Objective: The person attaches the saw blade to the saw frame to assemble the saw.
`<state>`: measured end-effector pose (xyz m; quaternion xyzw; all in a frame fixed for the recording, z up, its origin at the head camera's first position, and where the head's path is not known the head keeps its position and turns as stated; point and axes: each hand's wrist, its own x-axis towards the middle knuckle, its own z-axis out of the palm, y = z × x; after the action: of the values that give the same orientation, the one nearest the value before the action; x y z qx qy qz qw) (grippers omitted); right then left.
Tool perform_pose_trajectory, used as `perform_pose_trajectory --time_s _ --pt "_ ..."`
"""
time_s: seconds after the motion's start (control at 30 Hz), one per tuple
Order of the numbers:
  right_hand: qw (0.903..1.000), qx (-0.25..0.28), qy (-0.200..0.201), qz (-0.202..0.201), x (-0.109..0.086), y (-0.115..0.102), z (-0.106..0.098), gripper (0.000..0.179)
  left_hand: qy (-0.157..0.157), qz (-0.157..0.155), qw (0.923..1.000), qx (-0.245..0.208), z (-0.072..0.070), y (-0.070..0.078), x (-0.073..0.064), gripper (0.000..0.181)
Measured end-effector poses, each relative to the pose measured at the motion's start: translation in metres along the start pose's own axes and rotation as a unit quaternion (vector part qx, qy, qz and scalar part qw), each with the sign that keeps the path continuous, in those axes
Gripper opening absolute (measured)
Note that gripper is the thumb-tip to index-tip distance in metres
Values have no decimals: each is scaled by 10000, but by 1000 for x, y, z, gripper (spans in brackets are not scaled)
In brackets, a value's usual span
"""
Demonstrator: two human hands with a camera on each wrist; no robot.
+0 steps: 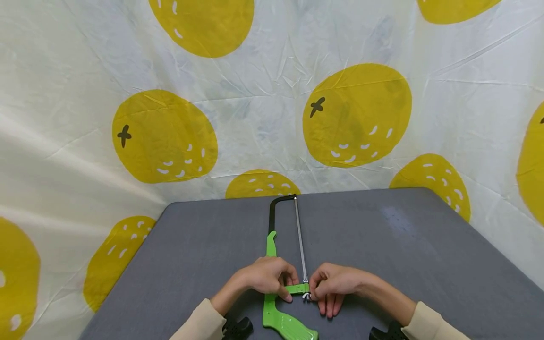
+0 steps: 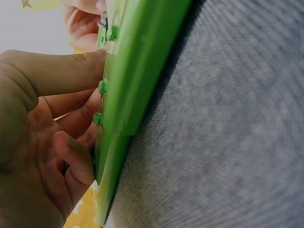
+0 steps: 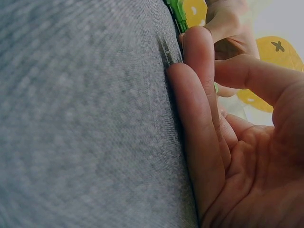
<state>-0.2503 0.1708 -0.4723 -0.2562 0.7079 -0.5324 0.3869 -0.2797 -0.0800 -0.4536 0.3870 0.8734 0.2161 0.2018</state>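
Note:
A hacksaw (image 1: 270,245) lies flat on the grey table, its green handle (image 1: 285,325) toward me and its black front bow (image 1: 272,212) pointing away. The thin blade (image 1: 300,236) runs along its right side. My left hand (image 1: 267,275) holds the green frame at its short crosspiece (image 1: 294,289), thumb on the near side. At the blade's near end, a metal wing nut (image 1: 306,296) is pinched between thumb and forefinger of my right hand (image 1: 337,279). That hand's other fingers (image 3: 194,114) rest straight on the tabletop. In the left wrist view the green frame (image 2: 137,61) hides part of my fingers.
The grey cloth-covered table (image 1: 212,236) spreads around the saw. Behind and beside it hangs a white sheet (image 1: 263,137) printed with yellow fruit. Black wrist straps (image 1: 238,328) show at the bottom edge.

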Motion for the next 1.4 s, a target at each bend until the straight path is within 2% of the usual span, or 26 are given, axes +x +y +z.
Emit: perform_pose_trajectory --time_s 0.87,1.13,1.3,1.4 --pt "9996 107 257 72 1 2 3 6 -14 36 10000 59 1 -1 0 23" --pt "9998 35 141 134 -1 -2 2 19 -39 54 10000 -56 1 -2 -1 21" --pt "9988 65 385 297 -1 -4 2 31 -37 27 10000 -44 -1 0 0 21" --pt "9977 73 572 348 -1 -4 4 32 -47 17 10000 -27 -2 1 0 22"
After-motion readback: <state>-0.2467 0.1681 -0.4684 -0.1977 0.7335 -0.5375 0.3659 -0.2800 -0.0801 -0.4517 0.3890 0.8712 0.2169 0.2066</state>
